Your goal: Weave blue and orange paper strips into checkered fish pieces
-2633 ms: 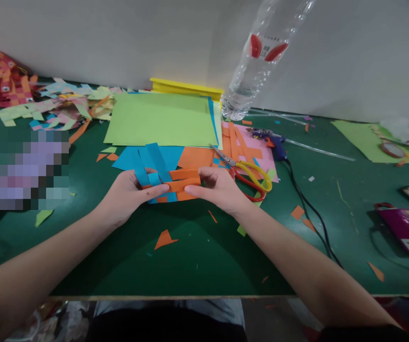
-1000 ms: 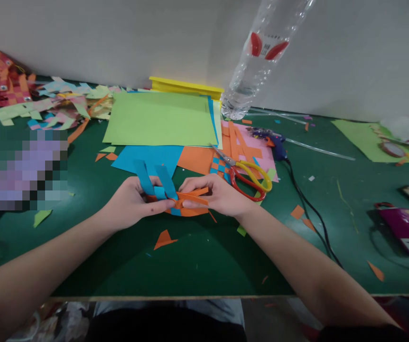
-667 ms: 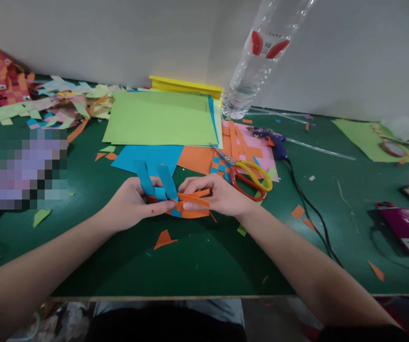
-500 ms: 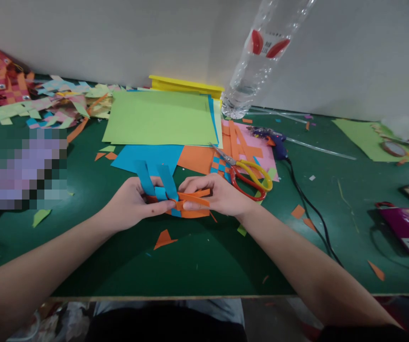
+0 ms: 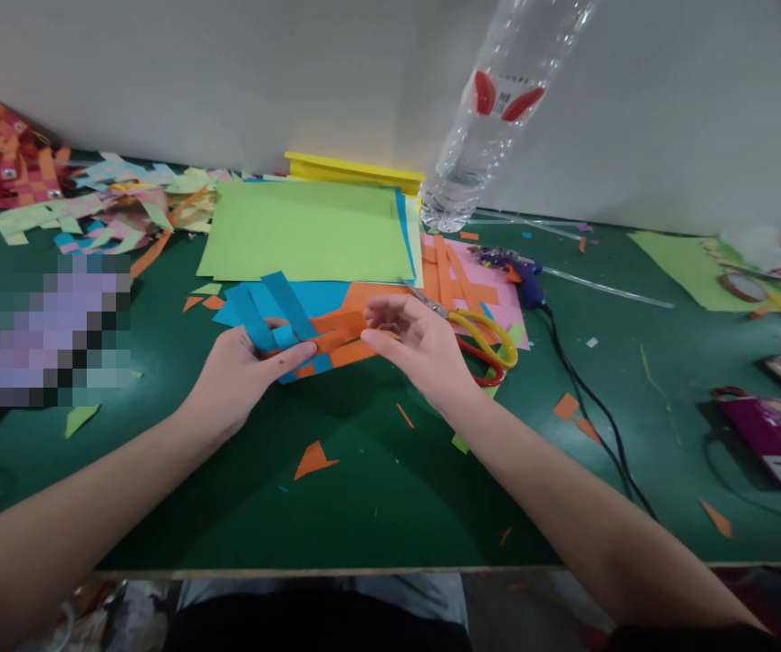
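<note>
My left hand [image 5: 245,367] pinches a weave of blue and orange paper strips [image 5: 332,330] between its thumb on top and fingers behind. Two loose blue strip ends stick up from the weave, and orange strips run out to the right. At those orange ends is my right hand [image 5: 421,349], thumb and forefinger apart, its fingertips close against the paper; whether they touch it I cannot tell. Scissors [image 5: 482,330] with one yellow and one red handle lie just behind the right hand. A blue sheet [image 5: 227,308] lies partly hidden behind the weave.
Green sheets [image 5: 309,231] are stacked at the back beside a tilted plastic bottle [image 5: 476,149]. A glue gun [image 5: 526,276] trails a black cable [image 5: 581,389] across the right side. Paper scraps [image 5: 314,460] dot the green table [image 5: 336,525]. A purple power strip [image 5: 771,444] is far right.
My left hand has shifted left and up with the weave, which now tilts up to the right. My right hand has spread its fingers and loosened from the orange strips.
</note>
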A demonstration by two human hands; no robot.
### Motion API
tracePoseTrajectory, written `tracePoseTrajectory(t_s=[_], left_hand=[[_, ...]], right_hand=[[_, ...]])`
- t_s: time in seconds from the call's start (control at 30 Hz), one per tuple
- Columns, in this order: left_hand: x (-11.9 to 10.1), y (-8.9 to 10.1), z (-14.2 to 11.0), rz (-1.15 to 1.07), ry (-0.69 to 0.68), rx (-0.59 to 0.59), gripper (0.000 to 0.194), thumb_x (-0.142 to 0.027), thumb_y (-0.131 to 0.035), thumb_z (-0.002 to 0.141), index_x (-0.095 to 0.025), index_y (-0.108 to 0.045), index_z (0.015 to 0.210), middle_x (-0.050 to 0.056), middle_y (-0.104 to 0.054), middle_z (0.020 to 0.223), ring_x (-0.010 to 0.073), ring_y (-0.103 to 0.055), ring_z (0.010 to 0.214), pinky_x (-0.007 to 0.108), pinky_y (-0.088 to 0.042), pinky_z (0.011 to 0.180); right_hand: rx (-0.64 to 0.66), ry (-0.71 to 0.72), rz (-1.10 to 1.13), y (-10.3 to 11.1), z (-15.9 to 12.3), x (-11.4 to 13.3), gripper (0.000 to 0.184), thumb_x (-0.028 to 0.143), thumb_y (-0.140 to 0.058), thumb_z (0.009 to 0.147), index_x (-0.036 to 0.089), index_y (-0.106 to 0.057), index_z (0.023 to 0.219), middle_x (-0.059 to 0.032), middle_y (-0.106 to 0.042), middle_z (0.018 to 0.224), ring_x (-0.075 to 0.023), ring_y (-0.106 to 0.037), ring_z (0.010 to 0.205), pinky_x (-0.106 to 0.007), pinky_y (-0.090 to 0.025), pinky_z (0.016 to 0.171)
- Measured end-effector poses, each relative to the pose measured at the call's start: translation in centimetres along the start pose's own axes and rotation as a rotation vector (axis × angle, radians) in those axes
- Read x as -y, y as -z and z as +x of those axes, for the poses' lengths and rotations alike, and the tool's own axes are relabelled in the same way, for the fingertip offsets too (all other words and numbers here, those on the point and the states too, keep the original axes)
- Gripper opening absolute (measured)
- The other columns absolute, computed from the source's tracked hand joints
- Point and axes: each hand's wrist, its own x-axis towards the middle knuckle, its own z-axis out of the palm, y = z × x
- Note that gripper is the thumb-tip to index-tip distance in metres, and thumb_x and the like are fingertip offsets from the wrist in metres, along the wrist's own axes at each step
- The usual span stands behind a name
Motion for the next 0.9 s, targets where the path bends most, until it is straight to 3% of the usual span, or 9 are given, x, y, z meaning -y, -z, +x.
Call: tracePoseTrajectory(t_s=[0.07,0.17,0.27,0.3,0.43,0.6,0.7,0.83,0.9], left_hand=[[-0.3,0.1,-0.1,0.094,-0.024,-0.047,0.034,-0.047,-0.075,0.073,-0.019,-0.058,0.062,-0.001,-0.062,0.066,0.0184,-0.062,0.066,0.03,-0.051,0.065],[-0.9,0.4,-0.6,0.243,-0.18,-0.106,0.02,-0.042,-0.071,0.079,-0.023,-0.068,0.074,0.0,-0.069,0.076,0.0204,-0.064,0.074,0.033,-0.051,0.071],[-1.2,0.8,-1.1,0.241,-0.525,-0.082,0.007,-0.031,-0.065,0.085,-0.028,-0.071,0.083,0.0,-0.073,0.093,0.0216,-0.066,0.09,0.036,-0.05,0.087],[-1.3,0.9,-1.2,0.275,-0.624,-0.016,0.008,-0.029,-0.063,0.086,-0.03,-0.071,0.086,-0.001,-0.073,0.095,0.0215,-0.066,0.093,0.038,-0.048,0.091],[-1.1,0.9,-1.1,0.467,-0.899,-0.012,0.016,-0.026,-0.06,0.089,-0.035,-0.072,0.088,-0.004,-0.075,0.094,0.0192,-0.067,0.086,0.039,-0.041,0.096],[0.0,0.5,-0.3,0.648,-0.973,0.12,0.021,-0.019,-0.054,0.091,-0.032,-0.069,0.096,-0.002,-0.073,0.105,0.0189,-0.064,0.099,0.038,-0.039,0.096],[0.4,0.3,-0.3,0.719,-0.971,0.228,0.022,-0.023,-0.061,0.088,-0.031,-0.064,0.109,0.003,-0.067,0.117,0.0222,-0.058,0.112,0.041,-0.037,0.102],[0.1,0.4,-0.7,0.75,-0.94,0.327,0.063,-0.045,-0.074,0.077,-0.027,-0.049,0.132,0.013,-0.047,0.14,0.0342,-0.036,0.134,0.054,-0.029,0.11],[-0.3,0.5,-0.9,0.679,-0.906,0.322,0.072,-0.052,-0.074,0.075,-0.026,-0.044,0.135,0.013,-0.042,0.142,0.0361,-0.034,0.134,0.056,-0.027,0.112]], right_hand=[[-0.095,0.009,-0.006,0.0,-0.1,-0.1,0.029,0.032,-0.073,0.074,0.021,-0.059,0.098,-0.0027,-0.064,0.098,-0.0129,-0.06,0.085,-0.032,-0.049,0.082],[-0.155,-0.035,0.028,-0.2,-0.4,0.0,0.019,0.038,-0.066,0.081,0.021,-0.058,0.079,0.0014,-0.06,0.072,-0.0099,-0.056,0.064,-0.026,-0.047,0.061],[0.012,-0.147,0.102,-0.4,-0.8,0.6,0.042,0.052,-0.051,0.089,0.02,-0.054,0.061,0.0019,-0.054,0.052,-0.0084,-0.051,0.046,-0.026,-0.038,0.047],[0.073,-0.175,0.123,-0.5,-0.9,0.8,0.047,0.055,-0.049,0.089,0.019,-0.054,0.06,0.0011,-0.055,0.05,-0.0089,-0.052,0.045,-0.026,-0.037,0.045],[0.209,-0.249,0.094,-0.7,-1.0,1.1,0.041,0.055,-0.064,0.078,0.018,-0.057,0.061,0.0025,-0.054,0.054,-0.0112,-0.058,0.052,-0.025,-0.041,0.047],[0.149,-0.228,-0.114,-0.4,-0.6,0.6,0.035,0.043,-0.074,0.072,0.019,-0.053,0.058,0.0075,-0.039,0.053,-0.006,-0.035,0.049,-0.025,-0.026,0.046],[0.164,-0.188,-0.166,0.1,-0.3,0.4,0.031,0.038,-0.071,0.075,0.019,-0.052,0.06,0.0067,-0.039,0.057,-0.0071,-0.033,0.053,-0.026,-0.024,0.049],[0.129,-0.095,-0.271,0.8,0.2,0.4,0.033,0.035,-0.067,0.077,0.019,-0.046,0.057,0.0069,-0.034,0.057,-0.0074,-0.03,0.054,-0.027,-0.023,0.05],[0.08,-0.056,-0.312,1.0,0.3,0.4,0.029,0.035,-0.067,0.078,0.019,-0.05,0.06,0.0069,-0.036,0.058,-0.0074,-0.031,0.054,-0.026,-0.025,0.05]])
